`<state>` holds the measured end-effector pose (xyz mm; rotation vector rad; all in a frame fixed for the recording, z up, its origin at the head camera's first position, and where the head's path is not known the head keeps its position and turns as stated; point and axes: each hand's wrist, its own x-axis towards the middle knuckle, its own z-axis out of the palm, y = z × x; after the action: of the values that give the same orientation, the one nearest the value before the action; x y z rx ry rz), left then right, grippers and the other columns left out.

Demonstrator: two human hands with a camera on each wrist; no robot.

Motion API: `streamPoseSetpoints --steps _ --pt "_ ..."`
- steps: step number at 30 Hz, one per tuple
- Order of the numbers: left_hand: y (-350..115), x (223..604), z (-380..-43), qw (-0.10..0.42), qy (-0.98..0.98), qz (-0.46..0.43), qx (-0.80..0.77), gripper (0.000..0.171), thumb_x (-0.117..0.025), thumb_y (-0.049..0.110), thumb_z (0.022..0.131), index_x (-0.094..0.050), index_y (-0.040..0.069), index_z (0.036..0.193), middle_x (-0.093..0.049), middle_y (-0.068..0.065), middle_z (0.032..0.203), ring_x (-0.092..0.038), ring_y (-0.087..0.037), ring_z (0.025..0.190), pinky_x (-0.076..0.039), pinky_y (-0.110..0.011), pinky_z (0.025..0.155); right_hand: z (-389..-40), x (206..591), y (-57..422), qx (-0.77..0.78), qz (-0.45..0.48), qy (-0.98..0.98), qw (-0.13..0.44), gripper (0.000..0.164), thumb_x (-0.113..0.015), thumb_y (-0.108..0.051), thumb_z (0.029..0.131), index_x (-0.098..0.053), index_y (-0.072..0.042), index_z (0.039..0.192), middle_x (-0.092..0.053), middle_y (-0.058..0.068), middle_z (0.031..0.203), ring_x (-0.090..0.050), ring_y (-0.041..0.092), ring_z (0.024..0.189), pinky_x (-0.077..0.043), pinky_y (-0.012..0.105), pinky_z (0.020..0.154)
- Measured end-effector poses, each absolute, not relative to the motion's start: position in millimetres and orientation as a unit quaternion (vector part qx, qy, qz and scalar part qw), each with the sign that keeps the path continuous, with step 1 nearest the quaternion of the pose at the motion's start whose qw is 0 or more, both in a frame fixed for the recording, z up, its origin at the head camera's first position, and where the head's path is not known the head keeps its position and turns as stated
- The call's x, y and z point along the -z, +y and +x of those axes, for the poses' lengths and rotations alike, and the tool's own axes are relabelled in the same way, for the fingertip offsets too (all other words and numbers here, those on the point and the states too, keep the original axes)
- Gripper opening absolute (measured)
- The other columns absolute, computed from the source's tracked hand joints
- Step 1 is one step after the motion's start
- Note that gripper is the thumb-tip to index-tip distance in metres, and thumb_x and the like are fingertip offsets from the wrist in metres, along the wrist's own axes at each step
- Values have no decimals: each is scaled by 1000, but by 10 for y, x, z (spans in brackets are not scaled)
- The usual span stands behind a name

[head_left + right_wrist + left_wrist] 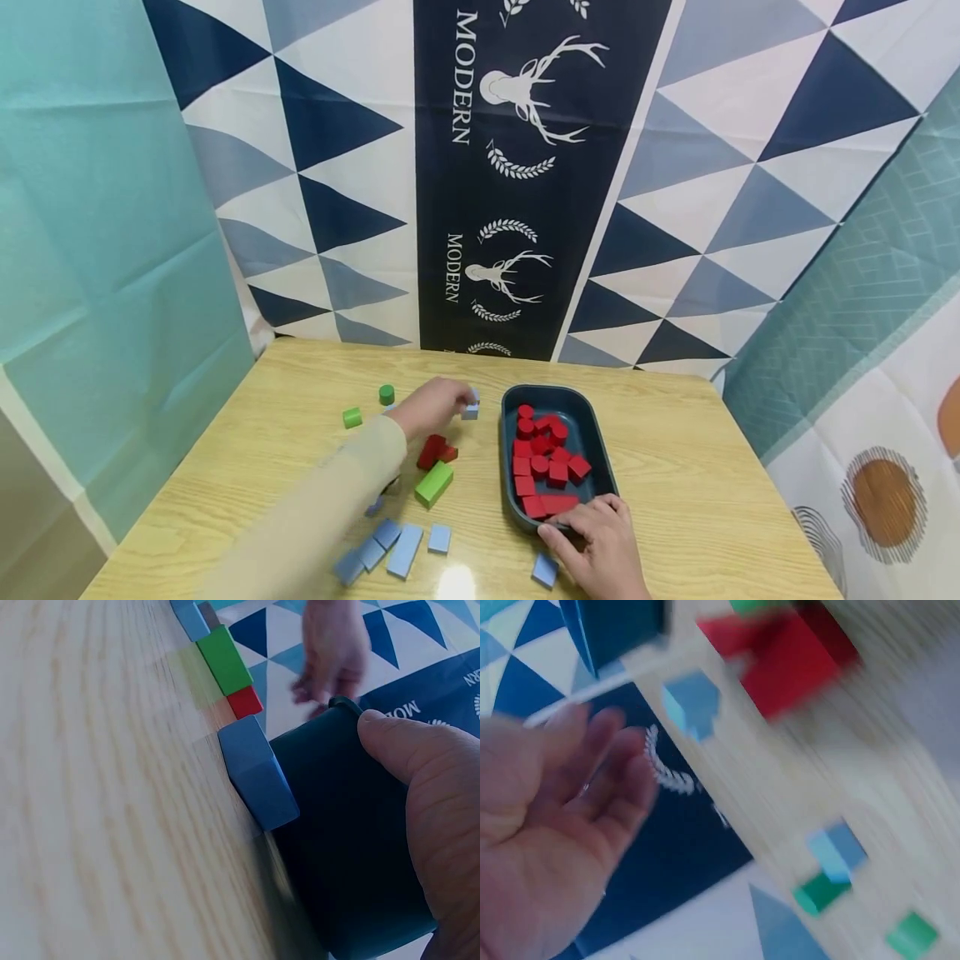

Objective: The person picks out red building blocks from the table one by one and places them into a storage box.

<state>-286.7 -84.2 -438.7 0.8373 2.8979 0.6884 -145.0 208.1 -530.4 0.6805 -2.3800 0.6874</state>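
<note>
My left hand (433,406) hovers over the back middle of the table, close to light blue blocks (470,412). In the left wrist view its fingers (622,772) are loosely bent with nothing between them. My right hand (600,542) grips the near rim of a dark teal bin (596,408), with the thumb (386,739) on the outer wall. Red blocks (557,473), both cubes and cylinders, lie inside the bin. Left of the bin, red blocks (431,452) and a light green block (434,485) sit on the table below my left wrist.
Several blue blocks (405,551) lie at the front left. One blue block (545,570) is beside my right hand, just in front of the bin. A green cylinder (386,394) and a green block (352,417) stand at the back left. A patterned cloth (360,208) hangs behind the table.
</note>
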Motion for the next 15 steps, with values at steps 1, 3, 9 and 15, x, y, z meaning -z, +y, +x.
streamPoseSetpoints --steps 1,3,9,15 --pt "-903 4390 -2853 41 940 268 -207 24 -65 5 95 -70 9 118 -69 -5 114 -59 -17 104 -50 -37 93 -1450 5301 2086 -255 253 -890 281 12 -81 -40 79 -69 -38 77 -57 -29 70 -47 4 70 -30 42 81" --pt "-1001 4429 -2809 86 943 260 -191 27 -70 10 92 -70 10 119 -68 -4 115 -59 -18 103 -51 -38 92 -1448 5295 2096 -253 250 -893 276 12 -80 -41 80 -69 -38 78 -57 -29 70 -46 3 70 -31 42 81" --pt "-1179 4647 -2677 130 940 270 -162 29 -64 -1 93 -75 16 113 -68 1 110 -58 -14 100 -52 -34 88 -1433 5292 2095 -253 247 -895 270 12 -80 -41 81 -69 -38 77 -56 -29 70 -45 2 67 -31 43 80" --pt "-1267 4758 -2675 104 941 280 -157 44 -60 -17 86 -74 13 115 -68 -1 111 -57 -17 104 -51 -35 92 -1441 5309 2087 -256 250 -893 272 12 -80 -40 81 -69 -38 78 -55 -30 69 -44 3 68 -31 42 80"
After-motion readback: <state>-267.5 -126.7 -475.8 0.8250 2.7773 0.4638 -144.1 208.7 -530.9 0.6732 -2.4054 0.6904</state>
